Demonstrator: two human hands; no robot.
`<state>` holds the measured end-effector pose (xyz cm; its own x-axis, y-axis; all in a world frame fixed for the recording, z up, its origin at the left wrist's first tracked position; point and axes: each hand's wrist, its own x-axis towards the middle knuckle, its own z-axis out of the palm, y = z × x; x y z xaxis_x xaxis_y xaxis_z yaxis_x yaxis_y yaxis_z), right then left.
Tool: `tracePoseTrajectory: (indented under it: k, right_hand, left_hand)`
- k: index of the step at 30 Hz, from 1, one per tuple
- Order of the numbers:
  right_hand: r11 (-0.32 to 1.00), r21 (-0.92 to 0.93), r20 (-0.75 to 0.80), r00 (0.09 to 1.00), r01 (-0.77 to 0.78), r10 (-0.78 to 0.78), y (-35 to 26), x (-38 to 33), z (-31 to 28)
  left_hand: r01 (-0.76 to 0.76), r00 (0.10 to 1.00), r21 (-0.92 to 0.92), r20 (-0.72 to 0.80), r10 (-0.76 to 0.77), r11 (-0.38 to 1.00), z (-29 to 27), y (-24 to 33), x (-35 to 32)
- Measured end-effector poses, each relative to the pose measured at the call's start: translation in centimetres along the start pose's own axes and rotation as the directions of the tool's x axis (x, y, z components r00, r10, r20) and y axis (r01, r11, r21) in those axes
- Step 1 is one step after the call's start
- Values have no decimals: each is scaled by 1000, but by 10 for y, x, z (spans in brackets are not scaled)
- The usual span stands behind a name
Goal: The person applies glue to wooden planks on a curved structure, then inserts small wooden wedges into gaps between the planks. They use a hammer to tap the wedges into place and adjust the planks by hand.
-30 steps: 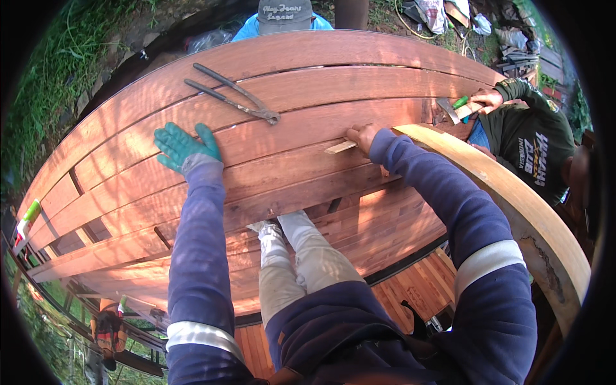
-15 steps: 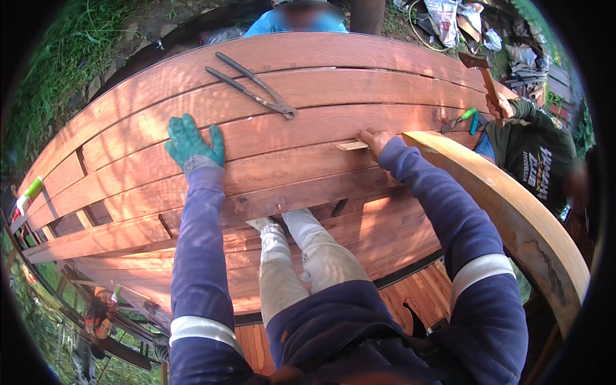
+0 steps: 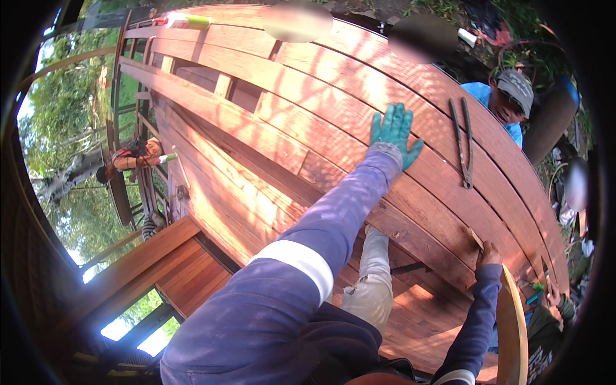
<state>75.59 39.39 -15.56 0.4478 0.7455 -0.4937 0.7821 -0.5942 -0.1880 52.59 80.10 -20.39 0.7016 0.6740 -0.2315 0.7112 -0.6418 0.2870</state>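
My left hand (image 3: 393, 133), in a teal work glove, lies flat on the reddish-brown wooden planks (image 3: 321, 131) with its fingers spread. Long-handled pincers (image 3: 466, 170) rest on the planks to its right, apart from the hand. Farther right and nearer to me, my bare right hand (image 3: 489, 255) is closed at the end of a small thin strip of wood (image 3: 475, 238). That strip lies against the planks, and the curled fingers partly hide its end. A thick, pale curved beam (image 3: 511, 327) stands just beside my right forearm.
Openings (image 3: 246, 96) show between planks at the upper left. A white and green tube (image 3: 186, 21) sits at the far plank end. One person in blue (image 3: 478, 92) is beyond the far edge, another in dark clothing (image 3: 545, 324) at right, and one in orange (image 3: 138, 154) at left.
My view has swung left, so the planks now run diagonally and more of the left side shows. Both hands keep about the same places on the wood.
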Motion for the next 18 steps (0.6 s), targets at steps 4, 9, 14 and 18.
tracePoseTrajectory:
  k: [4, 9, 14, 18]
  right_hand:
    - [995, 72, -49, 997, -62, 66, -28, 6, -47]
    - [861, 412, -379, 803, -300, 461, -113, -20, -63]
    - [729, 615, -364, 711, -302, 602, -243, 17, -2]
    - [750, 638, -455, 700, -174, 550, -292, 19, 26]
  left_hand:
    - [14, 992, 24, -124, -11, 1000, 7, -9, -3]
    - [-119, 959, 109, -244, 143, 987, 15, -5, -1]
    - [-130, 958, 189, -231, 173, 973, 13, -1, 1]
    - [-127, 969, 255, -173, 174, 959, 24, -13, 2]
